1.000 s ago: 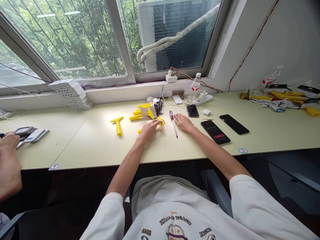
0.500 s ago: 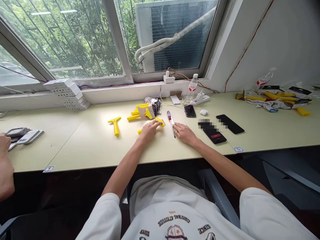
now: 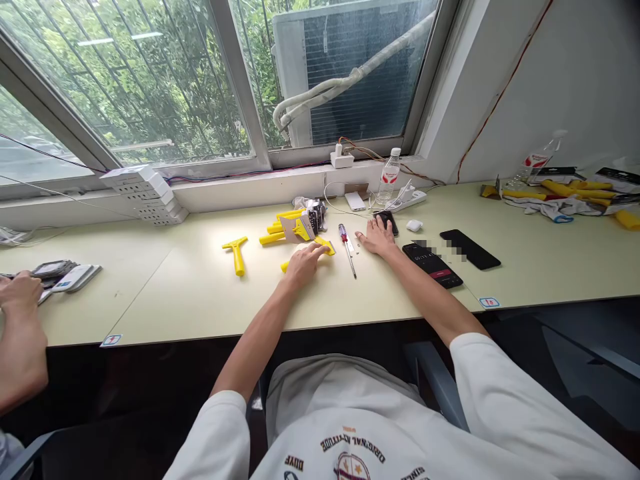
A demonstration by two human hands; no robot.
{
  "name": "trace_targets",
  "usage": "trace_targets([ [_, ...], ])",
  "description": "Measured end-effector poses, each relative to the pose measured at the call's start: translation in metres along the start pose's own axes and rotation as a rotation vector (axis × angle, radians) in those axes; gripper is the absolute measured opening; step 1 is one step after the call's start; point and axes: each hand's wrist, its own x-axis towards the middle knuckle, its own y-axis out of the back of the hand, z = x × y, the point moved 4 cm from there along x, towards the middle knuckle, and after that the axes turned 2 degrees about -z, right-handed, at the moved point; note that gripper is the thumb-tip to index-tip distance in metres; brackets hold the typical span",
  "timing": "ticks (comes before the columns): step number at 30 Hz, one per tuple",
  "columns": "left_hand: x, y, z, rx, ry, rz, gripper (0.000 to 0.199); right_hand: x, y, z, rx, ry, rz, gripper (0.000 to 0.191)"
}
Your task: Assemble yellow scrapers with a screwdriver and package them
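My left hand (image 3: 306,264) rests over a yellow scraper (image 3: 325,246), whose head shows past the fingertips and whose handle end shows at the other side; its fingers are curved round it. My right hand (image 3: 377,237) lies flat with fingers spread, the fingertips at the near edge of a dark phone (image 3: 393,223). Between the hands lies a screwdriver (image 3: 347,248) with a red and clear handle, beside a small pale strip and tiny pieces. Another yellow scraper (image 3: 236,256) lies to the left. Behind my left hand is a pile of yellow scrapers (image 3: 280,230).
Two black phones (image 3: 433,265) (image 3: 470,249) and a white earbud case (image 3: 414,225) lie right. A bottle (image 3: 388,177) and power strip (image 3: 413,200) stand behind. White boxes (image 3: 145,193) are stacked left. Another person's hand (image 3: 21,293) is at far left.
My right hand has moved right and forward from beside the screwdriver to the dark phone, its fingers now spread. My left hand stays at the scraper. The view has shifted slightly.
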Motion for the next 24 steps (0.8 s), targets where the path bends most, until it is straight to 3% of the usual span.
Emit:
trace_targets([
  [8, 0.002, 0.001, 0.002, -0.007, -0.016, -0.005, 0.059, -0.051, -0.003, -0.018, 0.078, 0.106, -0.077, 0.092],
  [13, 0.003, 0.003, 0.004, -0.009, -0.028, -0.001, 0.057, -0.088, -0.007, -0.035, 0.131, 0.304, -0.153, 0.088],
  [17, 0.003, 0.001, 0.003, -0.004, -0.034, -0.005, 0.057, -0.102, -0.008, -0.041, 0.163, 0.399, -0.141, 0.086],
  [20, 0.003, 0.0, 0.001, -0.018, -0.025, 0.001, 0.056, -0.103, -0.002, -0.043, 0.316, 0.441, -0.081, 0.077],
  [24, 0.002, 0.001, 0.002, -0.039, -0.019, 0.012, 0.052, -0.096, 0.007, -0.035, 0.708, 0.316, -0.009, 0.068],
])
